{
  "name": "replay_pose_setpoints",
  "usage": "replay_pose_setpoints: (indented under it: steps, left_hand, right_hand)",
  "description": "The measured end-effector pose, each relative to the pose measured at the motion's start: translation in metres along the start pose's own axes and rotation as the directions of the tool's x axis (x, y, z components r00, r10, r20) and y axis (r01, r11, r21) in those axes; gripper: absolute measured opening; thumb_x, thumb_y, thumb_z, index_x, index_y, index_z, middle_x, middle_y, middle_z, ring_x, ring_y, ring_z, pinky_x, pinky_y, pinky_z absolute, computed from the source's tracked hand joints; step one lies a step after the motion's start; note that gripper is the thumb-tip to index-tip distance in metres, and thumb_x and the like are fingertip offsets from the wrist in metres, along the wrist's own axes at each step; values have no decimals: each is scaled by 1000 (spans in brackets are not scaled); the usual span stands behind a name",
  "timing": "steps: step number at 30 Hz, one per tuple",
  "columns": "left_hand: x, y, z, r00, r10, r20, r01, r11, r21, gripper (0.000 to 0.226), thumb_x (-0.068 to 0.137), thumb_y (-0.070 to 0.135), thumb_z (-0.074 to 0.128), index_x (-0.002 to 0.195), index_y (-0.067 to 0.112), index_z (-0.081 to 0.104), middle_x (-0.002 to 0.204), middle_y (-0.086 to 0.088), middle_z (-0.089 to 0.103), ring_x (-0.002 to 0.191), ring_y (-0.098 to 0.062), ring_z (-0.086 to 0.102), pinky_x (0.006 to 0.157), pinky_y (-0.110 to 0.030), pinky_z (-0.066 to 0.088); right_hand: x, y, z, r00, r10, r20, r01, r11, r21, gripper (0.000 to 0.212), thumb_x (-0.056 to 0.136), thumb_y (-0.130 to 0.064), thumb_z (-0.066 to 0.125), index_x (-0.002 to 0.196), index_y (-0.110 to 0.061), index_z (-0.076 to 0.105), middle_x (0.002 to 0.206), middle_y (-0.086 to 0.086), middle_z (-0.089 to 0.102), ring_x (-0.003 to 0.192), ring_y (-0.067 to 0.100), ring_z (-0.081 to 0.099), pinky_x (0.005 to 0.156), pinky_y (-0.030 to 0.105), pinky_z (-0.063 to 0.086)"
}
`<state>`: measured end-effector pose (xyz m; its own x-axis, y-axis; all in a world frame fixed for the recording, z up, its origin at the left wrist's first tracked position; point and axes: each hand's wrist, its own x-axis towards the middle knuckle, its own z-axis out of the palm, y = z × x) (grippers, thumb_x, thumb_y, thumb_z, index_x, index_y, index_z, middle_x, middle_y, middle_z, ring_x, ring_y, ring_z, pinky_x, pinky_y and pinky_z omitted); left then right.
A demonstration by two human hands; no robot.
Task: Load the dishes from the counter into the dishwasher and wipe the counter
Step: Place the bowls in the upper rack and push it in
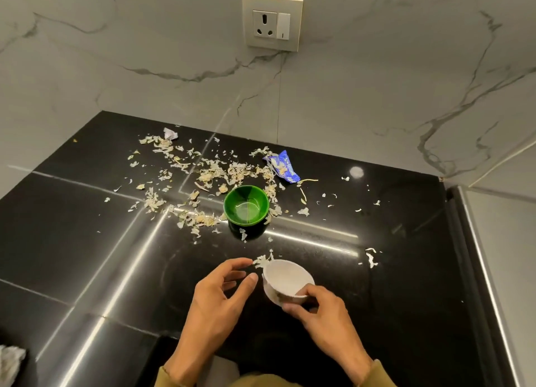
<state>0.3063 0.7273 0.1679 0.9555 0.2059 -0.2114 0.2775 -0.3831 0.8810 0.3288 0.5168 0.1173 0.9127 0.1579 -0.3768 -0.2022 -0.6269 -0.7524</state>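
A small white bowl is held by the right hand near the front edge of the black counter, tilted so that its opening faces up and toward the left. It is pinched at its near rim: the thumb is laid over the rim's inside, and the curled fingers are tucked under the outer wall. Whether the bowl's base touches the counter cannot be told. The left hand is held just beside the bowl, on its left, palm turned toward it; its fingers are loosely curved and spread apart, nothing is gripped, and the thumb tip is close to the bowl's rim without clearly touching it. Both forearms are extended from the front edge, with olive sleeves seen at the wrists.

A green bowl is set upright near the middle of the counter. Pale dry peels are scattered around it and toward the back edge, with a few flakes just behind the white bowl. A crumpled blue wrapper is lain behind the green bowl, toward the back edge. A white cloth is seen at the front left corner.
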Motion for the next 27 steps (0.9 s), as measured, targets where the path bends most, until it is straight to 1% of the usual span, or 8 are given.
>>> replay_pose_setpoints:
  steps: [2, 6, 10, 12, 15, 18, 23, 27]
  left_hand:
    - [10, -7, -6, 997, 14, 71, -14, 1000, 12, 41, 86, 32, 75, 124, 43, 61, 119, 23, 65, 111, 7, 59, 99, -29, 52]
    - [22, -16, -9, 963, 74, 260, -79, 997, 9, 91, 76, 36, 82, 146, 54, 27, 144, 29, 43, 127, 8, 47, 104, -25, 46]
    - [33, -16, -11, 972, 124, 197, -108, 990, -90, 112, 67, 37, 90, 148, 58, 16, 137, 35, 43, 125, 5, 50, 104, -17, 42]
    - [39, -15, -17, 978, 139, 152, -119, 983, -137, 115, 63, 30, 94, 146, 56, 19, 125, 38, 48, 119, 3, 56, 99, -15, 46]
    - [44, -12, -24, 984, 164, 71, -148, 971, -185, 110, 59, 24, 96, 141, 52, 28, 120, 29, 54, 114, 0, 59, 92, -13, 49]
    - [44, -10, -30, 992, 120, -31, -123, 955, -270, 103, 52, 34, 95, 134, 49, 33, 118, 18, 56, 105, 8, 59, 81, -6, 48]
    - [47, -18, -39, 990, -31, -140, -46, 854, -518, 84, 49, 49, 82, 125, 46, 47, 114, 7, 64, 102, -13, 67, 71, -22, 59]
    - [49, -21, -46, 984, -87, -157, -14, 836, -549, 101, 38, 66, 87, 128, 47, 44, 114, 11, 63, 100, -11, 68, 69, -30, 61]
  right_hand:
    - [4, -14, -2, 999, 31, 29, -35, 983, 179, 23, 78, -54, 73, 85, -33, 68, 95, -16, 71, 91, -1, 65, 79, 22, 50]
    - [10, -48, 0, 986, -16, 166, -47, 929, 368, 40, 83, -64, 58, 99, -28, 67, 97, -7, 74, 89, 9, 71, 84, 35, 58]
    - [25, -77, 4, 974, -75, 212, -31, 889, 456, 52, 88, -63, 45, 103, -18, 66, 70, 2, 63, 59, 14, 57, 62, 34, 56]
    - [35, -87, 3, 969, -82, 232, -40, 879, 475, 59, 91, -62, 41, 97, -9, 66, 66, 5, 54, 55, 13, 49, 56, 33, 52]
    - [46, -101, 0, 951, -94, 295, -62, 875, 480, 58, 93, -60, 37, 85, -8, 60, 66, 6, 54, 54, 12, 49, 56, 33, 51]
    - [61, -112, -3, 927, -133, 352, -75, 852, 518, 56, 96, -58, 34, 87, -9, 58, 67, 7, 58, 54, 16, 50, 58, 33, 51]
    - [85, -129, 4, 918, -225, 327, 71, 904, 421, 50, 98, -52, 38, 89, -11, 65, 54, -4, 53, 50, 13, 51, 62, 31, 52]
    - [90, -141, 17, 895, -296, 333, 142, 898, 417, 37, 99, -51, 40, 84, -27, 65, 56, -1, 56, 51, 15, 54, 61, 34, 53]
